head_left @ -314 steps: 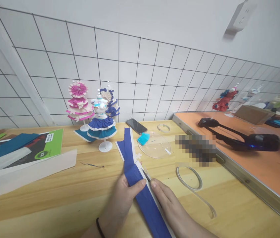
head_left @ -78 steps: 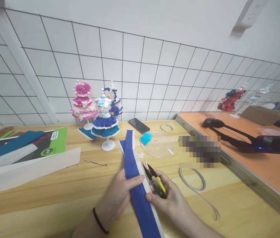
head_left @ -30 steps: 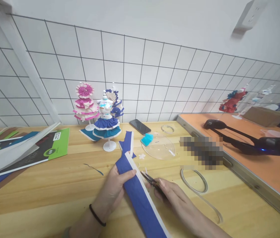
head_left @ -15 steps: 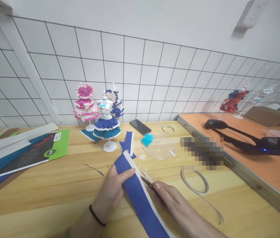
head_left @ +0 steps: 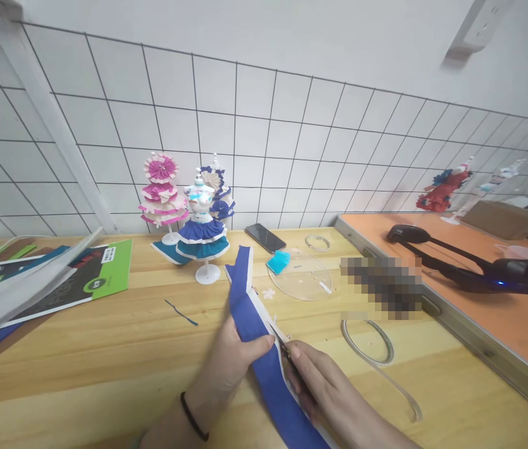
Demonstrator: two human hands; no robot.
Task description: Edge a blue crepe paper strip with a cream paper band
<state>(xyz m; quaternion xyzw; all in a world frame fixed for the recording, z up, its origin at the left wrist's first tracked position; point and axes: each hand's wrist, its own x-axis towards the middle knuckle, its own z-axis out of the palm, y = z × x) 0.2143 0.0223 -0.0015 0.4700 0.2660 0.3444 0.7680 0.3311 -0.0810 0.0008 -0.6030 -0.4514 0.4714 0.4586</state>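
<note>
My left hand (head_left: 233, 358) grips a long blue paper strip (head_left: 252, 312) with a white edge, thumb on top and fingers beneath. The strip runs from mid-table down past the bottom of the view. In my right hand (head_left: 322, 377) is a pair of dark scissors (head_left: 281, 344), its blades at the strip's white edge beside my left thumb; the handles are mostly hidden by my fingers. Behind the strip stands a small white dress form (head_left: 200, 198) wearing a blue and teal paper skirt (head_left: 203, 240). A white paper flower (head_left: 269, 293) lies right of the strip.
A clear round disc (head_left: 304, 284) carries folded teal paper (head_left: 278, 262). Around it lie a phone (head_left: 265, 237) and a tape coil (head_left: 367, 342). Papers (head_left: 58, 287) are stacked at left. Two more dressed forms, one pink (head_left: 161, 199), stand behind. A raised orange board (head_left: 479, 312) borders the right.
My left hand has moved right and slightly down along the strip, whose far end now reaches farther up the table. The scissors have shifted slightly along the white edge.
</note>
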